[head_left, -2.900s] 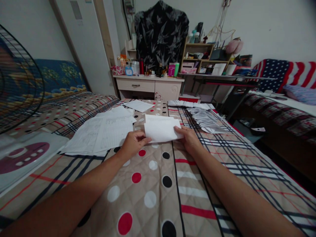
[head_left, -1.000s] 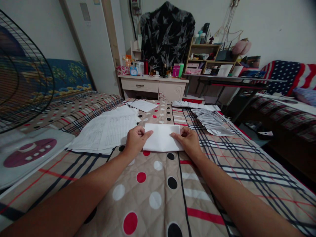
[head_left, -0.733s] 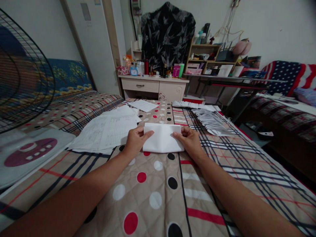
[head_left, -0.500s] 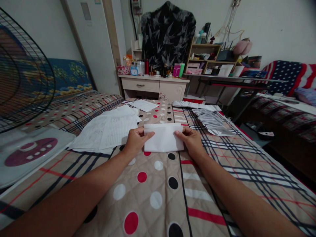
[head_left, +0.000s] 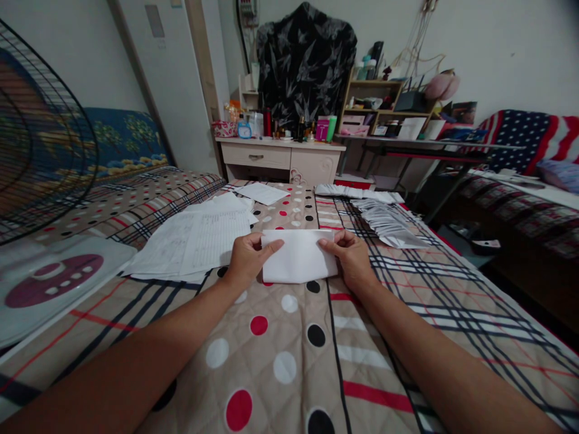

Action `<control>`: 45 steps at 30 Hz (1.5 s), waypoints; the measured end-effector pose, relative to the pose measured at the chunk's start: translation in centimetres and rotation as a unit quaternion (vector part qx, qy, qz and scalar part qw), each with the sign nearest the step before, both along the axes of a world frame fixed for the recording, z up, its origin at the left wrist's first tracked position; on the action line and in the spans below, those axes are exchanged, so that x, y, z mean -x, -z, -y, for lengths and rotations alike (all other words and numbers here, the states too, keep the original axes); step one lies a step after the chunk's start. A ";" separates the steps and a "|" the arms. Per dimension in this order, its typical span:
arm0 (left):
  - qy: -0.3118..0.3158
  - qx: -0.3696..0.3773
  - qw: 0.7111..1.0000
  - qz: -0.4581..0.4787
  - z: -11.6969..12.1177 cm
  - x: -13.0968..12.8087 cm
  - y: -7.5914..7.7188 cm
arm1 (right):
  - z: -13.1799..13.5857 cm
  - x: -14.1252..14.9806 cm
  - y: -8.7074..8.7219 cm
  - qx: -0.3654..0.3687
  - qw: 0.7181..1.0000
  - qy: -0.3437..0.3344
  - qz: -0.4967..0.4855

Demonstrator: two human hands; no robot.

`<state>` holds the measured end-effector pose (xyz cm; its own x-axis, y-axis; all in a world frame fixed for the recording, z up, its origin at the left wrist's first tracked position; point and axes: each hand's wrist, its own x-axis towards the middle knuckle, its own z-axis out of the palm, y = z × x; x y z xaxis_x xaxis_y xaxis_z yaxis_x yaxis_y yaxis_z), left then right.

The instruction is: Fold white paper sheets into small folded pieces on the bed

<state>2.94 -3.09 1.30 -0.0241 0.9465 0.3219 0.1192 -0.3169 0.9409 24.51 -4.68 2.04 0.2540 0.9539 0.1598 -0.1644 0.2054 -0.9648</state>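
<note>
A white folded sheet of paper [head_left: 298,259] is held just above the bedspread [head_left: 284,337], its long side running left to right. My left hand [head_left: 249,256] pinches its left edge, thumb on the near face and fingers behind. On the right edge my right hand [head_left: 350,256] grips it the same way. A faint crease shows down the paper's middle. Left of my left hand lies a spread of written sheets [head_left: 194,235]. Beyond my right hand is a fanned pile of folded papers [head_left: 389,224].
A strip of folded papers [head_left: 357,193] and a loose sheet [head_left: 262,193] lie farther back. At the left stand a fan [head_left: 45,132] and a white plastic bag [head_left: 58,280]. A cluttered dresser [head_left: 275,160] stands past the bed's far end.
Both hands keep their hold on the paper. Its lower edge has come slightly down and toward me, and the sheet tilts a little. The whole view has shifted slightly.
</note>
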 end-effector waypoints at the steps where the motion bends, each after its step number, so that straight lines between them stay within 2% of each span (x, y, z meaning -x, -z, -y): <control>1: -0.001 -0.002 1.000 -0.001 0.1 0.0 -0.1 | 0.0 0.0 0.0 -0.001 1.000 -0.001 0.002; 9: -0.018 -0.045 0.998 -0.049 0.5 -0.2 -0.8 | -0.1 0.0 0.1 0.003 0.999 0.024 -0.034; 12: -0.013 -0.059 0.997 -0.049 0.4 -0.1 -0.6 | -0.3 -0.1 0.2 0.001 0.998 0.018 -0.053; 17: -0.024 -0.127 0.990 -0.059 -0.1 0.3 -0.3 | -0.5 -0.3 0.1 0.024 0.996 -0.016 -0.086; 20: -0.035 -0.114 0.992 -0.045 0.0 0.4 -0.4 | -0.4 -0.4 0.2 0.032 0.996 -0.036 -0.081; 29: -0.056 -0.098 0.994 -0.008 -0.2 0.5 -0.2 | -0.3 -0.4 0.5 0.031 0.998 -0.008 -0.055; 37: -0.064 -0.056 0.996 0.017 -0.5 0.6 0.1 | -0.3 -0.3 0.6 0.039 0.998 -0.017 -0.048; 45: -0.067 -0.057 0.996 0.028 -0.5 0.7 0.0 | -0.2 -0.3 0.6 0.036 0.999 -0.013 -0.024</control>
<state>2.26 -2.56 1.27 -0.1689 0.8909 0.4216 0.1171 -0.4065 0.9061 24.84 -4.48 1.47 0.2339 0.9691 0.0782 -0.2150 0.1300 -0.9679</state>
